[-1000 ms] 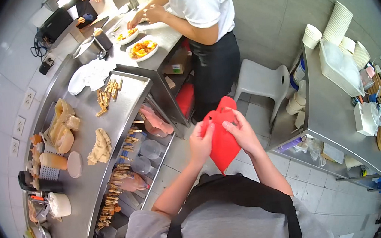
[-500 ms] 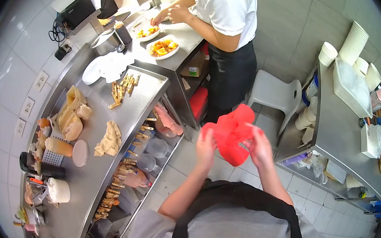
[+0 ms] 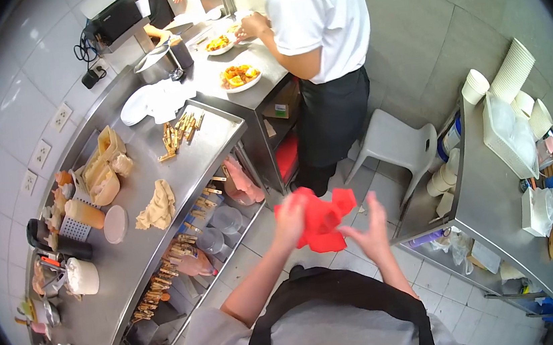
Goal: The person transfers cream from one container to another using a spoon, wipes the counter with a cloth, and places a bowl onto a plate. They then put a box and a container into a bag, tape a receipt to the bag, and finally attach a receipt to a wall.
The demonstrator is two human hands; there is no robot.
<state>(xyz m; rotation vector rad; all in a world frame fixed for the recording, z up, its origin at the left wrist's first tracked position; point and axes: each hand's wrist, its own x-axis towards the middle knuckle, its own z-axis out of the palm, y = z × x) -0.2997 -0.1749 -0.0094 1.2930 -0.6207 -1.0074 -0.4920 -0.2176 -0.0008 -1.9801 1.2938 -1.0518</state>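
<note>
A crumpled red cloth-like item is held up in front of my body, above the tiled floor. My left hand grips its left side, with the fingers wrapped round it. On the right, my right hand has its thumb and fingers apart, beside the item's right edge. Whether the thumb still touches the red material is hard to tell.
On the left, a steel counter bears a beige cloth, clothespins and containers. A co-worker in a white shirt stands ahead by two food plates. A grey chair and a right-hand steel shelf are nearby.
My left hand has moved left and down with the red item, which has changed shape. My right hand has opened. The co-worker has turned and leaned toward the far counter.
</note>
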